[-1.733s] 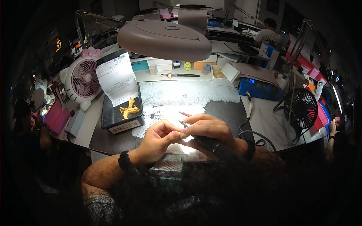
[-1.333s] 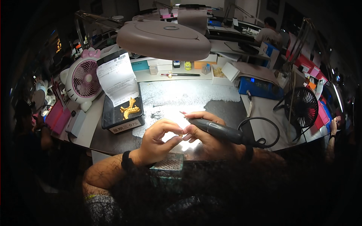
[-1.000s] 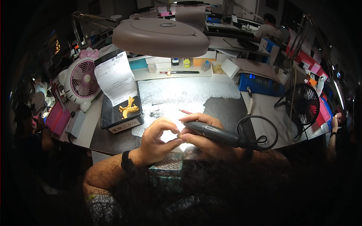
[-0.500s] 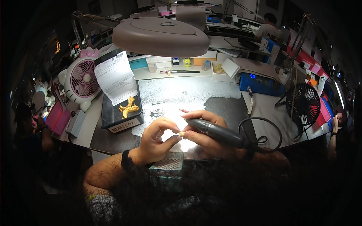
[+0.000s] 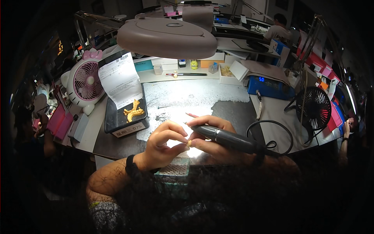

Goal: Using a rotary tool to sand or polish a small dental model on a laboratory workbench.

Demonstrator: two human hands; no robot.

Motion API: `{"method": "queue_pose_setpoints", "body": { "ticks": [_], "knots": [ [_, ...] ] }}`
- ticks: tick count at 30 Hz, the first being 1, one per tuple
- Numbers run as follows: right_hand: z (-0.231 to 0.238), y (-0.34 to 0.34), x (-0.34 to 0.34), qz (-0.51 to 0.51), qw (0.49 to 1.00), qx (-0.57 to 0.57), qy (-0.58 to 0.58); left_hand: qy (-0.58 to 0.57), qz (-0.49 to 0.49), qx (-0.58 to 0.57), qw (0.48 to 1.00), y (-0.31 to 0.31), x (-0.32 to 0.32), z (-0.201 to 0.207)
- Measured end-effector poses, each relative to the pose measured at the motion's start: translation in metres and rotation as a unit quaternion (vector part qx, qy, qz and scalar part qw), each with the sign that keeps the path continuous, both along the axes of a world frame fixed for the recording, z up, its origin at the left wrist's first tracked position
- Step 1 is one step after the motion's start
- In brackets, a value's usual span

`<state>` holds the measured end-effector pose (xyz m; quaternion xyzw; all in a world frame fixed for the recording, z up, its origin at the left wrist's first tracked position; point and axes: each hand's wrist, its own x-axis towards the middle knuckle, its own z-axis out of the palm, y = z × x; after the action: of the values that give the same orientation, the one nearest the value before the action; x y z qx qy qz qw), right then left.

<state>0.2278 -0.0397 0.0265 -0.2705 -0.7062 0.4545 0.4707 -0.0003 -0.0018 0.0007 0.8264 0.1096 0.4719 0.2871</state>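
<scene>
Under the lamp's bright light my two hands meet at the fingertips. My left hand (image 5: 165, 143) is pinched on a small pale-yellow piece (image 5: 189, 144), too small for me to name. A dark grey rotary handpiece (image 5: 230, 140) lies in the grip of my right hand (image 5: 213, 147), its cable leading off to the right. My right fingertips also touch the small piece. The handpiece's working tip is hard to make out. A thin reddish tool tip (image 5: 191, 115) shows just beyond my right index finger; whether it is held or lying there, I cannot tell.
A black tray (image 5: 110, 123) at left bears yellow jaw-shaped dental models (image 5: 134, 112) and a printed sheet (image 5: 120, 84). A large lamp head (image 5: 167, 39) hangs ahead. A pink-white fan (image 5: 86, 80), a black fan (image 5: 314, 107) and a blue control box (image 5: 269, 86) stand around.
The small piece has shifted slightly down and turned between my fingertips. My left fingers have come in closer to my right hand, and the handpiece has moved slightly.
</scene>
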Motion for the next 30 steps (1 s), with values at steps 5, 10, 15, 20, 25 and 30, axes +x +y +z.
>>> {"method": "queue_pose_setpoints", "body": {
  "ticks": [5, 10, 15, 20, 25, 30],
  "knots": [
    [-0.0001, 0.0023, 0.0003, 0.007, 0.998, 0.049, -0.030, -0.003, 0.006, 0.016, 1.000, -0.0020, -0.0014, 0.0004],
    [-0.0025, 0.0028, -0.0009, 0.009, 0.998, 0.054, -0.026, -0.008, 0.009, 0.026, 1.000, -0.0009, -0.0028, -0.0027],
    [-0.0067, 0.0053, -0.0008, 0.011, 0.997, 0.075, -0.022, -0.005, 0.010, 0.038, 0.999, -0.0013, -0.0029, -0.0013],
    [-0.0053, 0.0050, -0.0006, 0.012, 0.997, 0.078, -0.027, -0.012, 0.011, 0.053, 0.998, -0.0024, -0.0023, 0.0003],
    [-0.0065, 0.0060, -0.0004, 0.014, 0.995, 0.095, -0.032, -0.014, 0.010, 0.069, 0.997, -0.0017, -0.0024, 0.0012],
    [-0.0058, 0.0038, -0.0007, 0.011, 0.995, 0.089, -0.034, -0.015, 0.010, 0.072, 0.997, -0.0017, -0.0028, 0.0006]
  ]
}}
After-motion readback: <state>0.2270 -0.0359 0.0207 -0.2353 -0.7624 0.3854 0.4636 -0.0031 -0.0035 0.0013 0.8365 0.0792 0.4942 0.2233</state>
